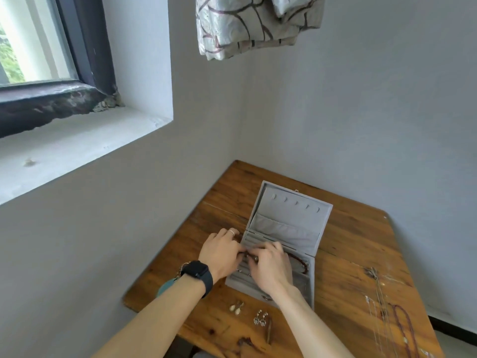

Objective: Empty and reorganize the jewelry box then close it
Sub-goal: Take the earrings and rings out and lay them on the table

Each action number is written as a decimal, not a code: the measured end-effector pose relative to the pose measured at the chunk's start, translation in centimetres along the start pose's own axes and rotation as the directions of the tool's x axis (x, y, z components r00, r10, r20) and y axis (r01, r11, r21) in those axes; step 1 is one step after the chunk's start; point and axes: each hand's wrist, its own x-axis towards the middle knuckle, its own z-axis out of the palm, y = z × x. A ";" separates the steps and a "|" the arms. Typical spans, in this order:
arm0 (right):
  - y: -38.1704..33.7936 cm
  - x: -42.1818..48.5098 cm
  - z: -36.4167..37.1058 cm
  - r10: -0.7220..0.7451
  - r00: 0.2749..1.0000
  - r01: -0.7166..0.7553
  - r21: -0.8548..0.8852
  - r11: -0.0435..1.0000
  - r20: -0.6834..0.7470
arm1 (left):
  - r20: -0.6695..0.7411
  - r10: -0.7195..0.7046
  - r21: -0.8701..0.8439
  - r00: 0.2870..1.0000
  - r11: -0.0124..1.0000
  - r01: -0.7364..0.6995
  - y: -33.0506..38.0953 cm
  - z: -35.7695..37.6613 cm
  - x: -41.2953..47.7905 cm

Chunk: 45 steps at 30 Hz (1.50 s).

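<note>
Jewelry box point(289, 218): open under my hands, lid tilted away.
Left hand point(222, 251), right hand point(271, 264): curled, fingertips meeting over its near rows; I cannot tell whether they grip anything.
Bead bracelet point(301, 262): inside, just right of my right hand.

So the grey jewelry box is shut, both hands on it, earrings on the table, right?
No, the jewelry box is open, lid leaning back, in the head view. The left hand and right hand are on it, earrings on the table.
</note>
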 end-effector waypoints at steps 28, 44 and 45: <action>3.2 -16.6 -1.5 0.376 0.915 -0.228 0.578 0.783 -0.148 | -0.025 -0.004 -0.518 1.000 0.855 -0.009 6.1 -0.8 -8.0; 4.9 -17.5 1.5 0.423 0.902 -0.337 0.475 0.813 -0.083 | -0.051 0.163 -0.059 0.985 0.984 -0.166 10.4 2.5 -9.2; 4.9 -17.5 1.6 0.423 0.902 -0.337 0.480 0.810 -0.081 | -0.037 0.165 -0.059 0.986 0.984 -0.167 10.4 2.5 -9.2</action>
